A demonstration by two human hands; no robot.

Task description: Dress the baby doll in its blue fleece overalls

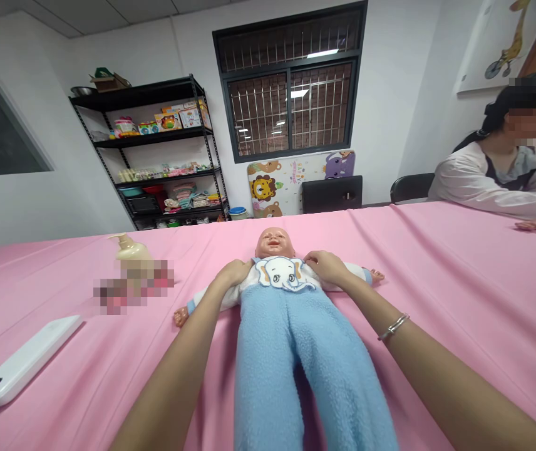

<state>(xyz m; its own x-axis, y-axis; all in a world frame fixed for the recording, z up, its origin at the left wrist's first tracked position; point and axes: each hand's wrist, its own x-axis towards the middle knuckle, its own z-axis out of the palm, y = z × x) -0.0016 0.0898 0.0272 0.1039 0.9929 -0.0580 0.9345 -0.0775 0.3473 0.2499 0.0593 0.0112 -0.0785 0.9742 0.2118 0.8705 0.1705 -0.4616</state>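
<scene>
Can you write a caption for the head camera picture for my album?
Both hands, left and right, rest on the shoulders of a baby doll lying on a pink table.

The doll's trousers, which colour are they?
Light blue fleece trousers on the doll, clear in the head view.

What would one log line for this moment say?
left hand: on doll's shoulder | right hand: on other shoulder | doll: face up on pink cloth | bottle: left of doll
</scene>
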